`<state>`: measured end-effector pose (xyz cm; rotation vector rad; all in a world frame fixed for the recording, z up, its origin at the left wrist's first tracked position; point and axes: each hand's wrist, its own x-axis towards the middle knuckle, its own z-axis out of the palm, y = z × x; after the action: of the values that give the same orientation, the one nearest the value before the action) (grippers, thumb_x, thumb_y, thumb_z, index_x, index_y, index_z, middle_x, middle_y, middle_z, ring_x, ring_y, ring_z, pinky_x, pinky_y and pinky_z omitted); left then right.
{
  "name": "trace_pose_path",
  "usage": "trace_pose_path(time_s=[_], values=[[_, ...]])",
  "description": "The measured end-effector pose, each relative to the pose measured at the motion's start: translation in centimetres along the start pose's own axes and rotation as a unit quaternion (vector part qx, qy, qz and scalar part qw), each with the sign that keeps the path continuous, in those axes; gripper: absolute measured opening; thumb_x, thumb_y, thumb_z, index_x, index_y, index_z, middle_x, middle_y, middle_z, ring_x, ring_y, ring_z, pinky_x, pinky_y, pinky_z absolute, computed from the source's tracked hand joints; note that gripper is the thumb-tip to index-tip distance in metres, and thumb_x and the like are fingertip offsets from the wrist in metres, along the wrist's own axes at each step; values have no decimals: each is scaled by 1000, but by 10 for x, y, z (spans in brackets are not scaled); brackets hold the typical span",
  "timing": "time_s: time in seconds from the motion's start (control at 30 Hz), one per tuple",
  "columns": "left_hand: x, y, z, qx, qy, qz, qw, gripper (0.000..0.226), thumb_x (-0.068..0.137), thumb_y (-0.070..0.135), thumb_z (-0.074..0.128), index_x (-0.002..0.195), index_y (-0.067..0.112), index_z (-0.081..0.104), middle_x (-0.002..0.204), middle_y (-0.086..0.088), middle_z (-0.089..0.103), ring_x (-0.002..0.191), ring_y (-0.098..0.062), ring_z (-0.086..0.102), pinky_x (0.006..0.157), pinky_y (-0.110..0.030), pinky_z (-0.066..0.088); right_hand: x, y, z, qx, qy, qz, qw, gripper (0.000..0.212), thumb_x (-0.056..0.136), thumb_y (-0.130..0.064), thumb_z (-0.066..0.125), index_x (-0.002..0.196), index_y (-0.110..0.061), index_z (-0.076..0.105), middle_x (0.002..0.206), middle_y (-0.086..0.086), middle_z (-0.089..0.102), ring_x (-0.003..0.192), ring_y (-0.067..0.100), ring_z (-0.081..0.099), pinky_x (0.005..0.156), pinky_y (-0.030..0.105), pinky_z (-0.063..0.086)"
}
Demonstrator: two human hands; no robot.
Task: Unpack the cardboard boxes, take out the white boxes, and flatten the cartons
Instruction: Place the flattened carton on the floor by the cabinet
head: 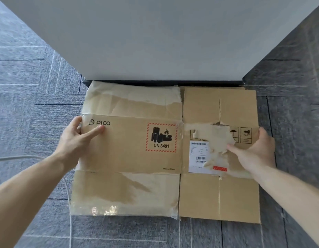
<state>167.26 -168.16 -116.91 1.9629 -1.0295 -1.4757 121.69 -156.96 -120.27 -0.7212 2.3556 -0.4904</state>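
Note:
A flattened brown carton point(130, 154) lies flat on the grey carpet, its far edge against a white pillar. It carries a PICO logo, a red-bordered UN 3481 battery mark, a torn white shipping label point(198, 156) and peeled tape patches. My left hand point(78, 136) holds the carton's left edge, index finger stretched across the top under the logo. My right hand point(257, 151) grips the right edge, thumb lying on the top face near the torn patch. No white boxes are in view.
The white pillar point(160, 42) with a black base strip point(164, 83) fills the space straight ahead. Grey carpet tiles point(29, 77) spread on both sides. A thin white cable point(69, 203) runs over the floor at the left, under my left forearm.

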Motion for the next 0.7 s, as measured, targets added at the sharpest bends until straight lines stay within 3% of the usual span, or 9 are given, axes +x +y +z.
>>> trace_pose_path(time_s=[0.1, 0.17, 0.23, 0.33, 0.47, 0.57, 0.63, 0.7], values=[[2, -5, -5, 17, -2, -10, 1000, 78, 50, 68, 94, 120, 48, 64, 115, -2, 77, 100, -29, 76, 85, -50, 61, 5, 1, -4, 31, -20, -32, 999, 125, 63, -37, 98, 161, -31, 21, 158, 0, 37, 146, 24, 39, 120, 53, 35], [8, -5, -10, 29, 24, -13, 999, 88, 53, 79, 87, 128, 38, 63, 125, -3, 72, 110, -31, 72, 94, -55, 57, 6, -2, -6, 60, -37, -67, 995, 122, 61, -34, 100, 158, -33, 25, 152, -4, 46, 139, 20, 47, 118, 49, 39], [12, -2, -12, 34, 52, 11, 998, 74, 57, 80, 85, 114, 35, 70, 111, 1, 77, 100, -24, 76, 86, -49, 61, 7, -4, -9, 77, -19, -109, 991, 118, 60, -34, 99, 153, -37, 28, 143, -12, 50, 128, 9, 50, 110, 32, 41], [10, -1, -12, 23, 81, 65, 994, 54, 66, 69, 87, 109, 40, 70, 102, 9, 79, 90, -12, 78, 76, -36, 63, 0, -4, -15, 94, 22, -149, 984, 117, 58, -38, 99, 150, -44, 26, 136, -22, 45, 118, -6, 44, 92, 9, 29], [8, -4, -10, 8, 81, 103, 991, 37, 81, 43, 86, 109, 41, 63, 105, -1, 79, 95, -21, 77, 86, -40, 58, -3, -5, -15, 91, 37, -162, 982, 128, 60, -36, 100, 156, -43, 17, 145, -25, 36, 128, -12, 35, 98, 4, 22], [21, -2, -6, -19, 72, 91, 993, 35, 86, 29, 84, 112, 37, 62, 108, -2, 79, 98, -19, 77, 93, -47, 59, 5, -14, -9, 81, 51, -171, 981, 128, 61, -33, 99, 158, -40, 16, 157, -14, 35, 131, -15, 29, 99, -4, 18], [31, -2, -2, 10, 77, 70, 995, 53, 83, 35, 86, 127, 32, 56, 110, -4, 77, 100, -20, 76, 95, -52, 58, 14, -18, -6, 67, 40, -173, 982, 127, 62, -33, 99, 159, -38, 16, 162, -8, 33, 137, -10, 29, 105, -2, 17], [37, -2, 3, 48, 82, 45, 994, 82, 73, 47, 88, 142, 28, 46, 120, -7, 72, 108, -23, 72, 99, -52, 57, 22, -18, -1, 50, 19, -168, 984, 126, 63, -33, 99, 160, -34, 19, 164, -7, 33, 146, 4, 31, 120, 20, 23]])
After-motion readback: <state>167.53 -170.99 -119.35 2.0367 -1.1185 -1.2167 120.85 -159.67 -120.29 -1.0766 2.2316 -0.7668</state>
